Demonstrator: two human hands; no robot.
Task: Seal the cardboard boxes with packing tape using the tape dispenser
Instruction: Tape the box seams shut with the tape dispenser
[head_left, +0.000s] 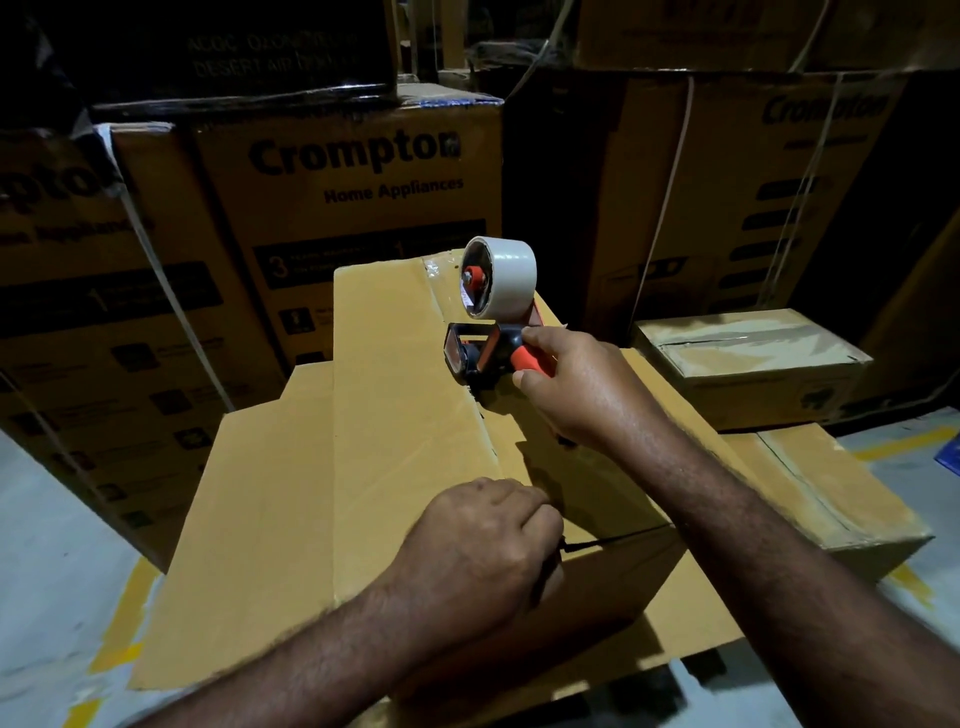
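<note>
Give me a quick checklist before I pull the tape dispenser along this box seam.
1. Right hand grips the tape dispenser by its orange handle: ok.
2. Tape roll has tape left on it: ok.
3. Dispenser sits on the centre seam of the cardboard box: ok.
4. Left hand rests on the box at its near edge: ok.
5. Left hand pins down the tape's end: cannot tell, its curled fingers hide that spot.
6. Flaps lie flush ahead of the dispenser: cannot tell, the light is too dim.
</note>
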